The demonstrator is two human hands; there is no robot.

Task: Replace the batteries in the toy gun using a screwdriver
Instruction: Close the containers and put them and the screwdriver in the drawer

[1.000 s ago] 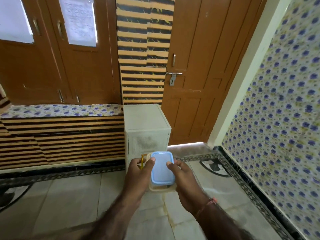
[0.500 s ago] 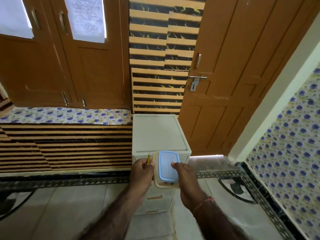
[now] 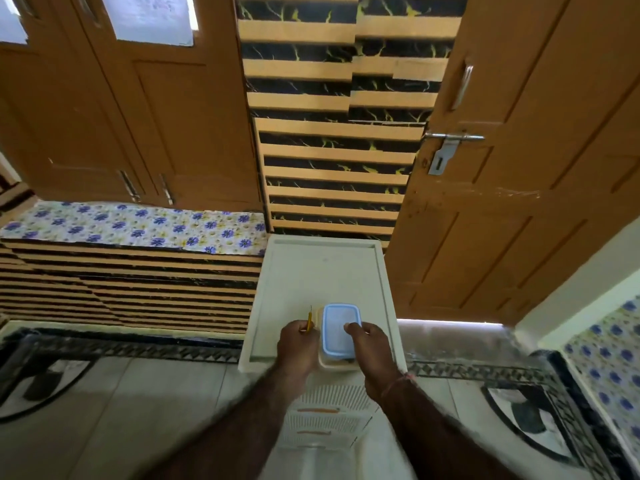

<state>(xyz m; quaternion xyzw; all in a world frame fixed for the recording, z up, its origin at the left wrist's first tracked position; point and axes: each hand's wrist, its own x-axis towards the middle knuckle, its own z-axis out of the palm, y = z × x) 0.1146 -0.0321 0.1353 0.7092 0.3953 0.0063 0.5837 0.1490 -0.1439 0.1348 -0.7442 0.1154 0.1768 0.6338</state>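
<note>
A small plastic box with a blue lid [image 3: 337, 329] is held between both hands over the front part of a white plastic drawer unit's top [image 3: 294, 289]. My left hand [image 3: 298, 342] grips the box's left side and also pinches a thin yellow-handled screwdriver [image 3: 309, 320], its metal tip pointing up and away. My right hand [image 3: 370, 348] grips the box's right side, thumb on the lid. What is inside the box is hidden. No toy gun is in view.
The drawer unit [image 3: 325, 420] stands against a striped wall, with drawers facing me. A brown door with a latch [image 3: 446, 147] is to the right. A low ledge with a floral cover [image 3: 138, 226] runs to the left. Tiled floor [image 3: 121, 410] surrounds the unit.
I have come closer to the drawer unit, and the view now looks down on its top. Both hands carried the box and screwdriver forward over the top.
</note>
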